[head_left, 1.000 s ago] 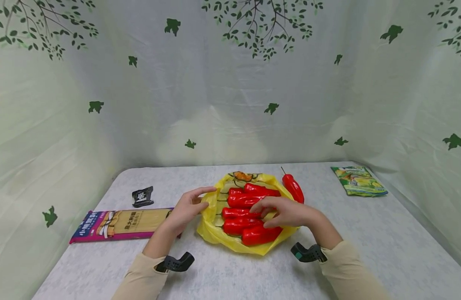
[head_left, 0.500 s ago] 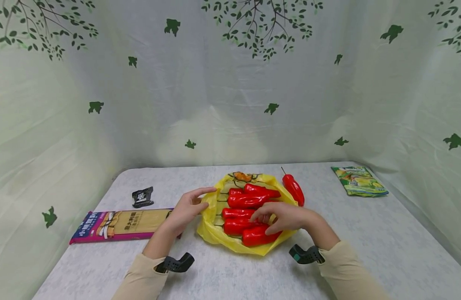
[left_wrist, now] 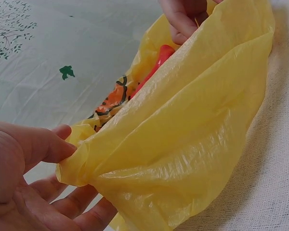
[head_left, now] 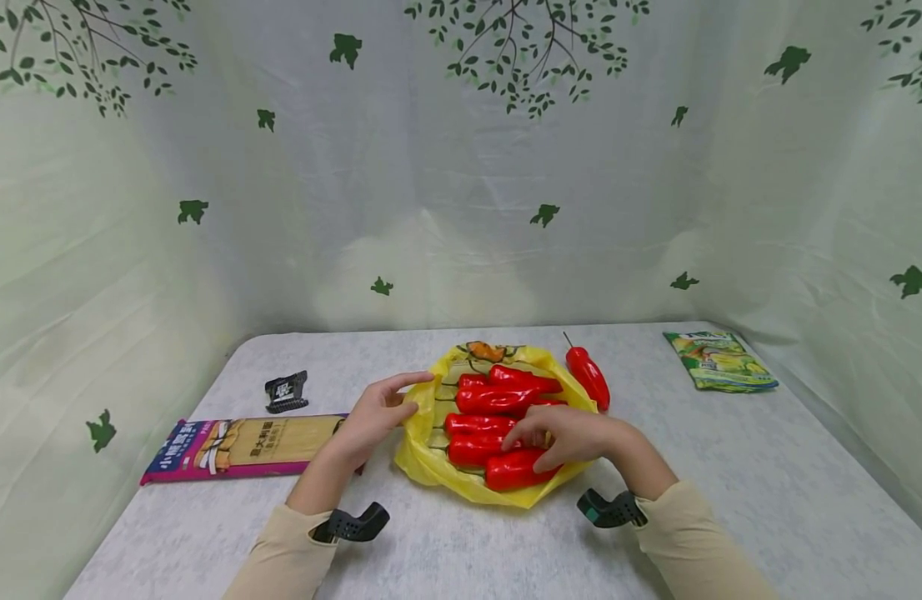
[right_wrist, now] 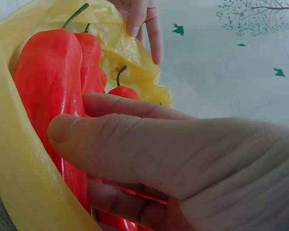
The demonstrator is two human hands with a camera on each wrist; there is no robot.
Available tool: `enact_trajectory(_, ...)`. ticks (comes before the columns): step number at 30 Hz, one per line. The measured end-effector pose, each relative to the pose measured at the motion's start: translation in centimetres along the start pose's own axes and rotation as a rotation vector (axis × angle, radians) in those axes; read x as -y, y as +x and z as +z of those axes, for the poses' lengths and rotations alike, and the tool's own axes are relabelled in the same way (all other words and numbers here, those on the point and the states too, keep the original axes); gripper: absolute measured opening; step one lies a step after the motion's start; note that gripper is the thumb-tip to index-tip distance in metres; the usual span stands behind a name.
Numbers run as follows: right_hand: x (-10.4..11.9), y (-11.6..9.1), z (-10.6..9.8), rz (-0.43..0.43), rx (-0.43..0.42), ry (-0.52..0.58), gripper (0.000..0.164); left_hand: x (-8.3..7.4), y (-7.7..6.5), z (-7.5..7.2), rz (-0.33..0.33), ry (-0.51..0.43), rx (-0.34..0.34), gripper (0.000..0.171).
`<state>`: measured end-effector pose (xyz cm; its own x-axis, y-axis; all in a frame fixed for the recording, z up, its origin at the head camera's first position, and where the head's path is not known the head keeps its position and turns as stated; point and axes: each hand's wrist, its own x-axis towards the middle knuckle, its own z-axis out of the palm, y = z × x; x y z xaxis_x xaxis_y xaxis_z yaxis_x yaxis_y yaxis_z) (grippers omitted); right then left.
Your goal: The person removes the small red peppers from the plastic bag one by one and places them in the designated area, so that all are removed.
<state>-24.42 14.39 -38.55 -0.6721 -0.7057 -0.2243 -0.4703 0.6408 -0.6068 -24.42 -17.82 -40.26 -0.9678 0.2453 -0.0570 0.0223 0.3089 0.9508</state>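
Note:
A yellow plastic bag (head_left: 423, 468) lies spread open at mid-table, with several glossy red peppers (head_left: 491, 402) inside, green stems pointing left. My left hand (head_left: 378, 417) pinches the bag's left rim between thumb and fingers; the left wrist view shows the gathered plastic edge (left_wrist: 77, 163) there. Over the bag's right side, my right hand (head_left: 577, 435) grips the nearest red pepper (head_left: 509, 472). In the right wrist view the thumb lies on this pepper's (right_wrist: 48, 72) front and the fingers go behind it. Part of the pepper is hidden by the hand.
Another red pepper (head_left: 587, 379) lies outside the bag, at its back right. A long pasta packet (head_left: 258, 450) lies to the left, partly behind the left forearm, with a small black packet (head_left: 286, 393) beyond it. A green-yellow pouch (head_left: 719, 364) sits at the far right.
My right hand has come slightly nearer and lower, its thumb and fingers closing around the nearest pepper. The left hand keeps its place on the bag's rim.

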Motion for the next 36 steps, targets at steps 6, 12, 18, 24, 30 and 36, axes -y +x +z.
enact_trajectory(6, 0.12, 0.03, 0.07, 0.012, 0.000, -0.025, 0.037, 0.06, 0.00, 0.05, 0.005, 0.000, -0.001, 0.047)
enact_trajectory(12, 0.39, 0.06, 0.08, 0.014, -0.003, -0.045, 0.036, 0.01, -0.01, 0.11, -0.004, 0.002, -0.008, 0.047)
enact_trajectory(18, 0.66, 0.10, 0.16, 0.003, -0.007, -0.059, 0.035, 0.00, 0.03, 0.11, -0.004, 0.003, -0.010, 0.046)
enact_trajectory(24, 0.86, 0.19, 0.35, 0.018, -0.007, -0.066, 0.034, 0.07, 0.03, 0.06, 0.010, -0.008, 0.001, 0.046)
enact_trajectory(30, 0.82, 0.16, 0.37, 0.009, -0.025, -0.079, 0.036, 0.15, -0.04, -0.01, 0.012, -0.006, 0.003, 0.046)
enact_trajectory(36, 0.65, 0.04, 0.05, -0.013, -0.053, -0.067, 0.037, 0.08, 0.00, -0.02, 0.021, -0.009, 0.004, 0.046)
